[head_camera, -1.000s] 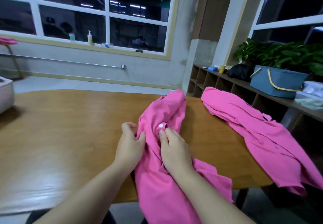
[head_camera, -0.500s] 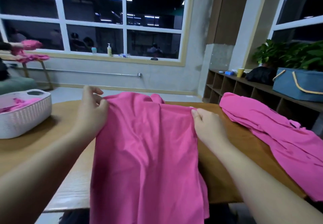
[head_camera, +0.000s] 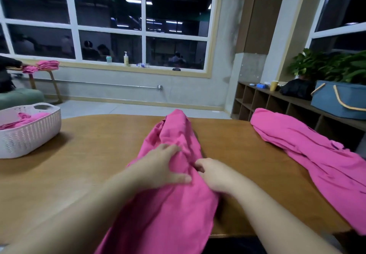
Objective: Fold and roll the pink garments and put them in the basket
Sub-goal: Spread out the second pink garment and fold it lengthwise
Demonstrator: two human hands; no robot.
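The white basket (head_camera: pixel 29 133) stands at the left end of the desk (head_camera: pixel 89 154), well apart from the work, with pink fabric already visible inside it. The garment in hand (head_camera: pixel 174 194) lies bunched along the middle of the desk, its far end toward the window and its near end hanging over the front edge.

Step in hand, as judged: flatten and square the garment before folding. To do this well, spread the bunched cloth across the desk, pull the overhanging part up onto the surface, and smooth the creases outward from the centre line. Align the edges before making any fold; a roll started on wrinkled cloth is likely to come out loose and uneven.

The left hand (head_camera: pixel 160 166) lies palm down on the garment, fingers extended and slightly spread, thumb reaching toward the other hand. Its grip is apart; it presses the cloth and does not clasp it. The forearm enters from the lower left.

The right hand (head_camera: pixel 215 174) sits just beside the left, knuckles up, fingers curled inward into a fold of the garment. Its grip appears clamped on the cloth, though the fingertips are hidden. The forearm enters from the lower right.

A second pink garment (head_camera: pixel 316 158) lies unfolded at the right end of the desk, draping over the edge, not yet handled.
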